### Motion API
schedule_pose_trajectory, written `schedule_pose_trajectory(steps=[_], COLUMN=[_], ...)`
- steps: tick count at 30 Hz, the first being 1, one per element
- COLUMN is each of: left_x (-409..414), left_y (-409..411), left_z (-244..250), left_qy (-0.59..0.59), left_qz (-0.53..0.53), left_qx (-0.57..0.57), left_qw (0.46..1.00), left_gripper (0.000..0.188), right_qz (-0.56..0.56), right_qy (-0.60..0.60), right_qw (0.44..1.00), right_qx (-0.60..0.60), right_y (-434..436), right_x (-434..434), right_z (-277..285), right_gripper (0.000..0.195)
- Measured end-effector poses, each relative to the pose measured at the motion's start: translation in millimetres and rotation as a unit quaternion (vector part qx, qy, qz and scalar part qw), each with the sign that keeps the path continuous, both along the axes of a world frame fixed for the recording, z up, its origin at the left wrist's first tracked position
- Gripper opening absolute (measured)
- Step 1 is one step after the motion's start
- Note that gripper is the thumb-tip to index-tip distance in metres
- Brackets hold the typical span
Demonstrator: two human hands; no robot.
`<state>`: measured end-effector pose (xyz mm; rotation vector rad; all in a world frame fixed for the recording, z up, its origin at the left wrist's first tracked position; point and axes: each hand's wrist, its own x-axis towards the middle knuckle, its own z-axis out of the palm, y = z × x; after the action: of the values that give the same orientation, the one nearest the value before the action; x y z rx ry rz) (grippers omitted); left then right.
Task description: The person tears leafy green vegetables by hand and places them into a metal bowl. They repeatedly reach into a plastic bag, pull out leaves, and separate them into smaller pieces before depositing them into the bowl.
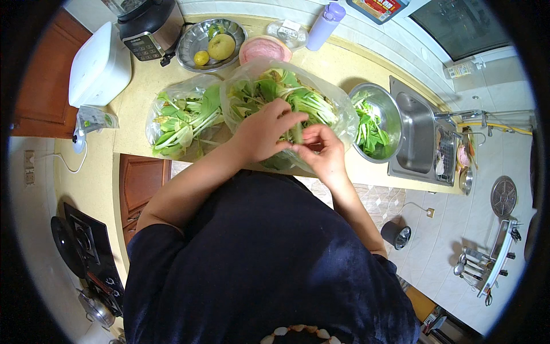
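My left hand [263, 131] and my right hand [323, 152] meet at the fingertips over the front of a clear plastic bag [346, 124]. Between them they pinch a green vegetable stem [297, 134], which is slightly blurred. Inside the opened bag lies a heap of leafy greens [316, 105] with pale stems and some yellowed leaves. To its left, a second plastic bag [151, 124] holds more leafy greens [189, 120]. A steel bowl [390, 116] on the right contains picked green leaves and stems [368, 129].
Behind the bags are a fluted metal dish [187, 47] of fruit, a pink bowl-like rind [266, 50], a clear plastic container [285, 34] and a purple bottle [325, 26]. A blender [150, 32] and white bin [101, 64] stand left. The steel sink [414, 129] adjoins the bowl; a gas hob [92, 249] lies lower left.
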<state>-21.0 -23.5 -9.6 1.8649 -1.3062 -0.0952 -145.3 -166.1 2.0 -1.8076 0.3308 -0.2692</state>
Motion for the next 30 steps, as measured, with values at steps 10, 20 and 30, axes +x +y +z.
schedule_pose_trajectory(steps=[10, 20, 30], left_x=[51.8, 83.2, 78.4], left_y=[23.2, 45.5, 48.9], left_z=[2.1, 36.4, 95.7], left_qy=[0.289, 0.372, 0.265], left_qz=[0.168, 0.254, 0.167], left_qx=[-0.093, -0.273, -0.306], left_qw=[0.938, 0.850, 0.899], left_gripper=[0.013, 0.013, 0.016], right_qz=[0.031, -0.026, 0.014], right_qy=[-0.034, 0.101, 0.132], right_qw=[0.855, 0.898, 0.888], right_qx=[-0.516, -0.427, -0.440], right_y=[-41.9, -52.9, -51.6], right_x=[29.4, 40.0, 32.4], right_z=[-3.2, -12.1, -11.3], right_gripper=[0.028, 0.032, 0.032])
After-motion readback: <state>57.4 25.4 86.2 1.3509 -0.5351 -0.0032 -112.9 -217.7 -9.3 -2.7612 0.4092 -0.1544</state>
